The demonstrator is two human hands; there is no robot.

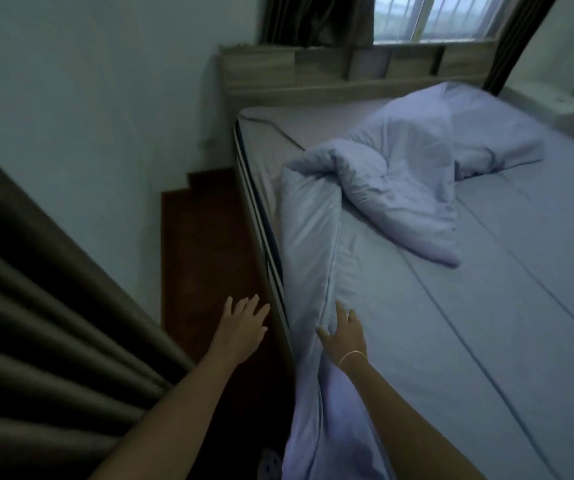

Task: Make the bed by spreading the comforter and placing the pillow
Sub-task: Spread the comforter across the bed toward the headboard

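A pale blue comforter [400,174] lies crumpled across the bed, bunched near the headboard, with one long edge trailing down the bed's left side toward me. My right hand [342,336] rests flat on that trailing edge, fingers spread. Over the floor beside the bed hovers my left hand [244,327], open and holding nothing. The mattress [507,299] wears a blue fitted sheet. A rounded bulge under the comforter near the headboard may be the pillow; I cannot tell.
A wooden headboard [313,77] with shelf niches stands under a window. Brown curtains [36,323] hang at my left. A narrow strip of dark wood floor [202,244] runs between wall and bed. A white stand [573,112] sits at far right.
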